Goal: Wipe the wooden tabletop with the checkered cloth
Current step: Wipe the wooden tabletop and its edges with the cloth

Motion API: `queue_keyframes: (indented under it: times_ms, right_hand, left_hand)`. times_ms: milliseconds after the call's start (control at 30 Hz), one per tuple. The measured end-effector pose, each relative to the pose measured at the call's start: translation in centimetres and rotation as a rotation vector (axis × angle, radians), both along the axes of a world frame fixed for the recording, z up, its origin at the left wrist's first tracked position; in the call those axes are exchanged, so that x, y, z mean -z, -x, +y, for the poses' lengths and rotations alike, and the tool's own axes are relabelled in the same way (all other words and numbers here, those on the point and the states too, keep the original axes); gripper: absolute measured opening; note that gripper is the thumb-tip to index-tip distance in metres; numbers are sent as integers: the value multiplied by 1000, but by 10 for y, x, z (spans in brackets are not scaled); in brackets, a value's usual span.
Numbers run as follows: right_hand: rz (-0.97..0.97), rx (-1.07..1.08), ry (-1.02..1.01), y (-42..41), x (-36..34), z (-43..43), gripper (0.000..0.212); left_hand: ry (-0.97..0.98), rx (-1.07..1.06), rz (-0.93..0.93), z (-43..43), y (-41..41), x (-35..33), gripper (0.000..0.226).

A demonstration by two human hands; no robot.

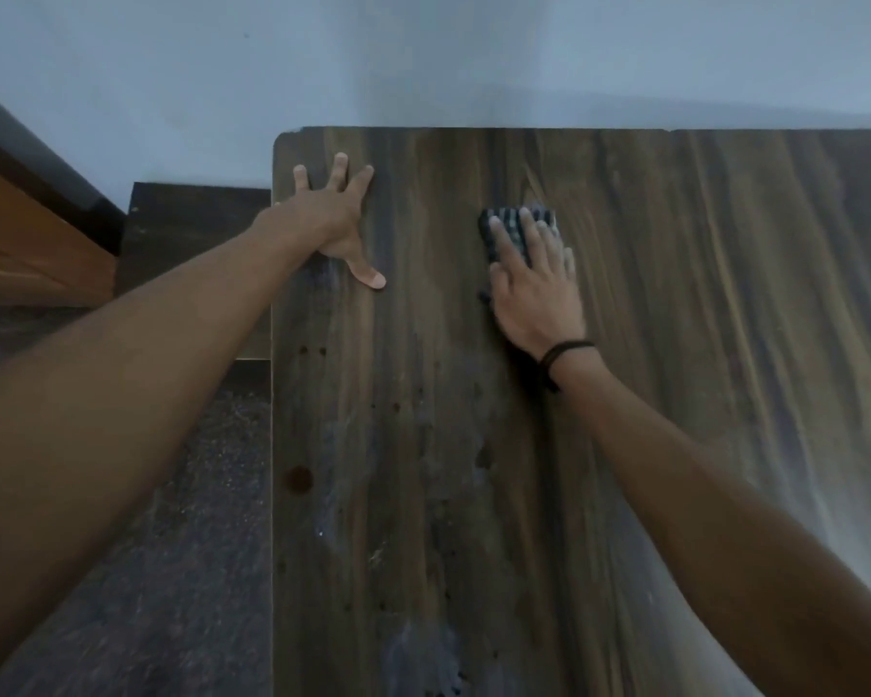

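Note:
The wooden tabletop (675,319) fills the middle and right of the view, dark brown with streaked grain, pale smears and small dark spots near its left side. A dark checkered cloth (511,226) lies bunched on the far middle of the top. My right hand (536,289) presses flat on the cloth with straight fingers, a black band on the wrist. My left hand (340,213) rests flat near the table's far left corner, fingers spread.
A pale blue wall (423,57) runs along the table's far edge. Left of the table are a dark low box or step (192,233), an orange-brown wooden panel (31,244) and dark speckled floor (182,520).

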State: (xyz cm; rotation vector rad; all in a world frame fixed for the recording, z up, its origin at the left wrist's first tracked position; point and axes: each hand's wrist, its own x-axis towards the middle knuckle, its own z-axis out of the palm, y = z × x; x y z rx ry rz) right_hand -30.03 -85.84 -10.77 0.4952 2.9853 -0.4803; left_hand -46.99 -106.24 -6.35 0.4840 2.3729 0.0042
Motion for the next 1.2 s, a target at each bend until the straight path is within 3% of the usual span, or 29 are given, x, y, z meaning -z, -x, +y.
queue_keyframes:
  times_ms: [133, 267, 400, 433, 533, 567, 700, 833, 967, 1100, 1200]
  right_hand:
    - [24, -346, -19, -50, 4, -33, 54]
    - [-3, 11, 26, -36, -2, -23, 54]
    - [20, -404, -28, -84, 4, -47, 54]
    - [35, -382, -44, -83, 2, -35, 53]
    - [3, -8, 15, -72, -1, -30, 54]
    - [3, 10, 7, -78, 0, -45, 55]
    - [3, -314, -39, -114, 2, -49, 55]
    - [-26, 34, 8, -99, 0, -49, 55]
    - [1, -305, -41, -144, 2, -62, 54]
    - [9, 15, -30, -134, 3, -54, 56]
    - [38, -211, -47, -170, 9, -83, 57]
  left_hand:
    - [-15, 6, 48, -6, -3, 3, 146]
    - [-58, 8, 42, -7, -3, -2, 146]
    - [-81, 88, 132, -16, -30, -9, 139]
    - [-81, 120, 123, -19, -40, -10, 139]
    - [-12, 174, 4, -24, -69, -10, 144]
    - [8, 177, -20, -25, -77, -9, 145]
    - [-15, 157, -7, -28, -94, -8, 145]
    - [-32, 152, 4, -27, -93, -11, 147]
    - [-19, 138, 53, -39, -116, -13, 145]
    - [13, 148, -29, -54, -159, -1, 150]
    - [12, 135, 0, -55, -175, 6, 153]
